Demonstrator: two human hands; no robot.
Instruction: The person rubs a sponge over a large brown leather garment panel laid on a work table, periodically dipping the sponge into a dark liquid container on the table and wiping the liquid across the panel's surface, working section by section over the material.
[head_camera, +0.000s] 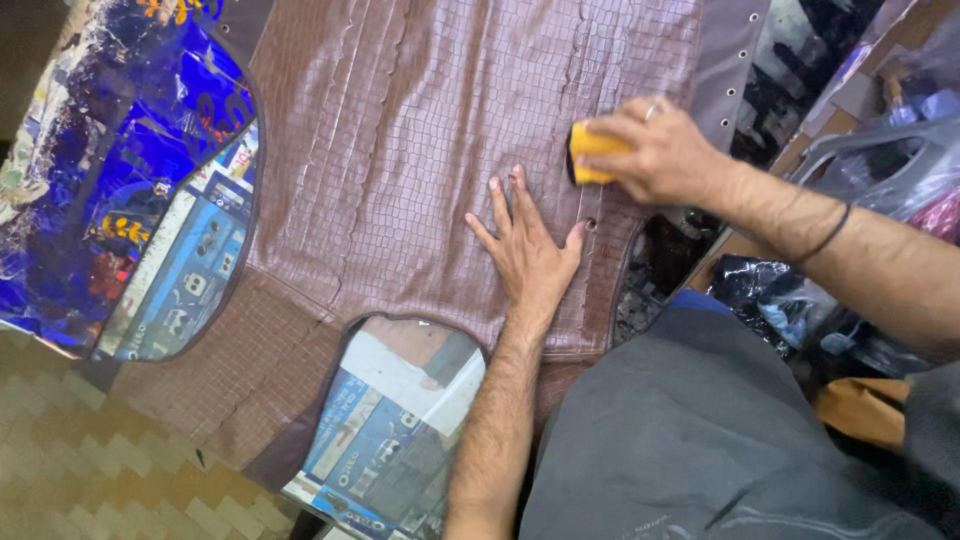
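We see the left hand (527, 248) pressed flat, fingers spread, on the brown scale-embossed leather piece (400, 170) that lies across the worktable (150, 290) with its blue printed covering. Just beside it, the right hand (655, 150) is clenched around a small yellow block (592, 150), pushing it down on the leather near the eyelet-punched grey edge strip (725, 70).
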